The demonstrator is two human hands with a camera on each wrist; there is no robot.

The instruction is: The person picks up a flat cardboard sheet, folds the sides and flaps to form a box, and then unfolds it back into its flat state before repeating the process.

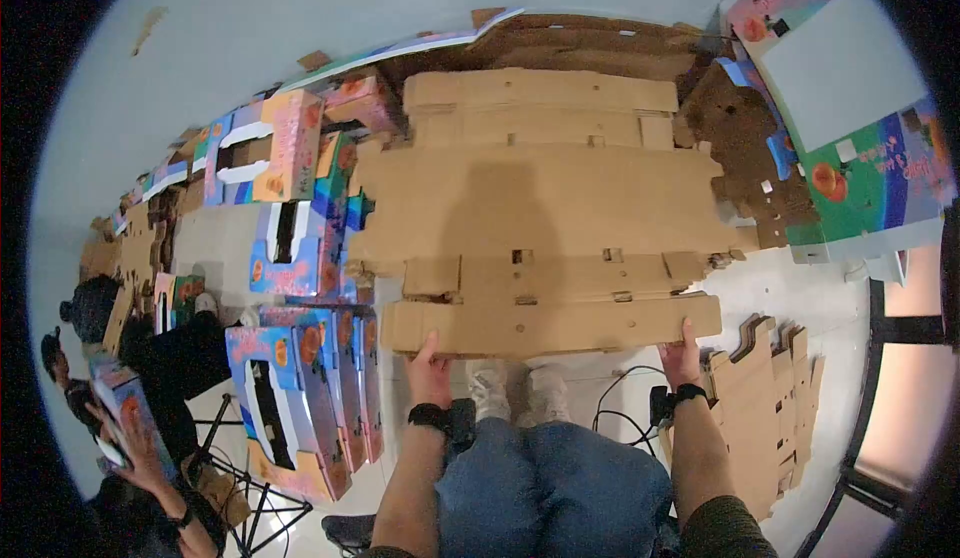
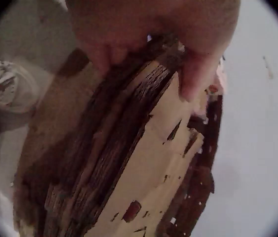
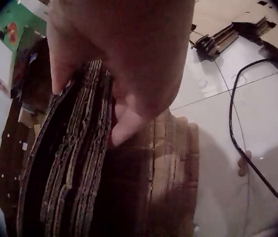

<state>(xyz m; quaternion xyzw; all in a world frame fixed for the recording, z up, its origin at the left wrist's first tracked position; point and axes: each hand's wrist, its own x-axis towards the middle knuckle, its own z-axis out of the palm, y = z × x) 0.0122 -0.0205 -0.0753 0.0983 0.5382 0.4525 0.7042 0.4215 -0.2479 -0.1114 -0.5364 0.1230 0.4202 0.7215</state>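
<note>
A stack of flattened cardboard box blanks point(image 1: 610, 198), plain brown side up, lies in front of my legs. My left hand point(image 1: 430, 380) grips its near edge toward the left end, and my right hand point(image 1: 682, 360) grips the same edge near the right end. In the left wrist view, the thumb point(image 2: 195, 74) of that hand presses on the flat brown face, with the other fingers round the opposite side. Several corrugated layers point(image 3: 74, 163) sit between thumb and fingers of the right hand in the right wrist view.
Printed fruit boxes point(image 1: 285, 408) stand in rows at the left. Past them, another person's hand point(image 1: 140, 448) is beside a printed box, near a black metal stand point(image 1: 265, 513). More brown blanks point(image 1: 770, 388) and a black cable point(image 1: 605, 408) lie at the right. A large printed panel point(image 1: 880, 188) stands behind.
</note>
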